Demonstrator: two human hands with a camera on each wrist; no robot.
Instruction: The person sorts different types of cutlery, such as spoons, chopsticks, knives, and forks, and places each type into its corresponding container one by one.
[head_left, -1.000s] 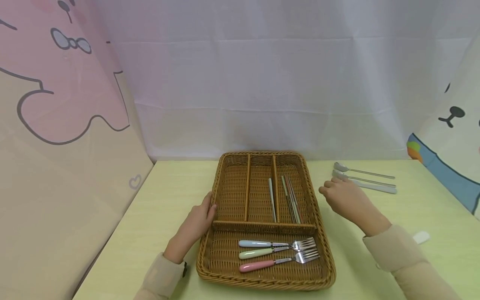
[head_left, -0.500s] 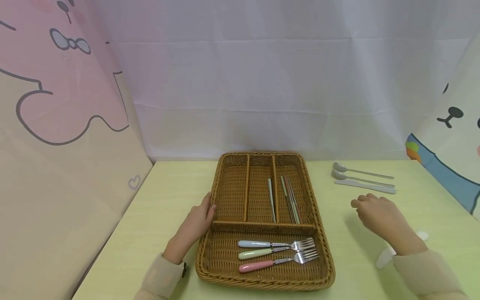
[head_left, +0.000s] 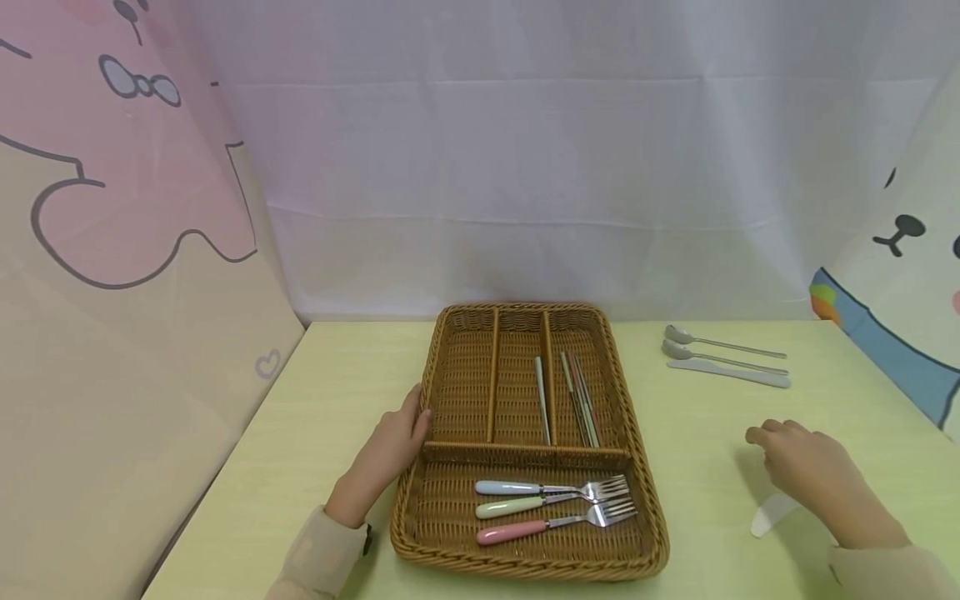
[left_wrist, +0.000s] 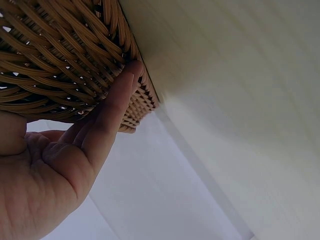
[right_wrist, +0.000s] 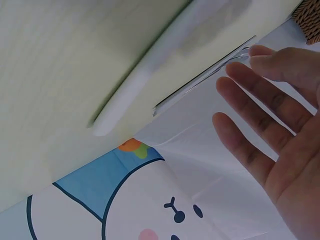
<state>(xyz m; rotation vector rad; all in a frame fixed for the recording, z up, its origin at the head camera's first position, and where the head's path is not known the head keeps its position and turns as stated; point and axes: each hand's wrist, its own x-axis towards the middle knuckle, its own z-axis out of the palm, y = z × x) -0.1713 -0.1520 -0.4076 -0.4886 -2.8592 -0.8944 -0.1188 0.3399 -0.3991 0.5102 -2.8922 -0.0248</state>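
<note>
A brown wicker cutlery basket (head_left: 457, 550) has my left hand (head_left: 386, 450) at its left side. In the left wrist view the fingers (left_wrist: 112, 107) lie along the outer wall, while the head view shows the thumb over the rim. My right hand (head_left: 813, 471) hovers above the table at the right, holding nothing, its fingers (right_wrist: 250, 100) apart and loosely bent. Beneath it lies a smooth white piece (head_left: 772, 514), long and curved in the right wrist view; the hand partly hides it from the head view. Farther back lie two spoons (head_left: 678, 350) and a table knife (head_left: 727, 372).
The basket's front compartment holds forks with blue (head_left: 508, 487), green (head_left: 510, 507) and pink (head_left: 513, 532) handles. Slim chopstick-like sticks (head_left: 581, 400) lie in the right rear compartment, and another slim piece (head_left: 542, 400) in the middle one. A white curtain (head_left: 525, 208) hangs behind the table.
My right hand has moved from beside the knife and spoons toward the front right, over the white piece. The left hand and basket have stayed in place.
</note>
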